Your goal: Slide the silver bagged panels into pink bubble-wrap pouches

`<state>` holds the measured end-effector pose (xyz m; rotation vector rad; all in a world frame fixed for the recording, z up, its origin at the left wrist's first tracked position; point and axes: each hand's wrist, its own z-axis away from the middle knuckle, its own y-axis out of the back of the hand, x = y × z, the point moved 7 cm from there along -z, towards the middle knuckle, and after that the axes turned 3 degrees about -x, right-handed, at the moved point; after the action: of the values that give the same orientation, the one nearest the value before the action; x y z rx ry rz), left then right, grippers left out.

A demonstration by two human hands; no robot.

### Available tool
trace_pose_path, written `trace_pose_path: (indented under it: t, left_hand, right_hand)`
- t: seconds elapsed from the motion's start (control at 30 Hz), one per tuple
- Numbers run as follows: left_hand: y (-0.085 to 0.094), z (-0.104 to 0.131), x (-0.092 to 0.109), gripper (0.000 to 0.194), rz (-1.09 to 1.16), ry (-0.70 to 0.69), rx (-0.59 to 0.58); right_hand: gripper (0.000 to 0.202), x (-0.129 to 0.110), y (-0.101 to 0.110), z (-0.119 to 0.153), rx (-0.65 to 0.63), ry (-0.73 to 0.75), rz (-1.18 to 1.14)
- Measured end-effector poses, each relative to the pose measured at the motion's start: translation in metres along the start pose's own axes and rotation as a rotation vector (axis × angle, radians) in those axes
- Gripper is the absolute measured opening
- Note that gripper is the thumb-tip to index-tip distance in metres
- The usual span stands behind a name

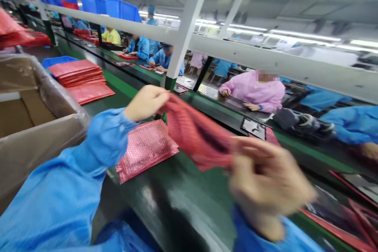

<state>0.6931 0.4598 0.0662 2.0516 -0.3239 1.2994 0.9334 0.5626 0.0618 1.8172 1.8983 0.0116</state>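
A red bubble-wrap bag (196, 134) is stretched in the air between my two hands, with a dark gap along its upper right side. My left hand (149, 102) pinches its upper left corner. At its right end, my right hand (265, 173) is closed on the bag and somewhat blurred by motion. Below the left hand, a small pile of pink-red bubble-wrap bags (149, 145) lies on the green bench (189, 197). Whether anything is inside the held bag I cannot tell.
Left of me stands a plastic-lined cardboard box (59, 122). Behind it is a stack of red bags (79, 75). A white post (189, 19) rises ahead. Flat dark-framed panels (254, 128) lie on the line at right. Across it sits a person in pink (256, 90).
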Motion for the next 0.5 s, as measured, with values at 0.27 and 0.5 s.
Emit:
trace_pose_path:
  t: [0.27,0.5]
  left_hand:
    - [0.026,0.128,-0.267,0.042,0.555,0.748,0.671]
    - [-0.023,0.160,-0.297,0.058,0.379,0.588,0.843]
  right_hand:
    - [0.024,0.077,-0.154,0.094,-0.759,-0.261,-0.155]
    - [0.033,0.189,-0.078,0.040,-0.471,-0.551,0.061]
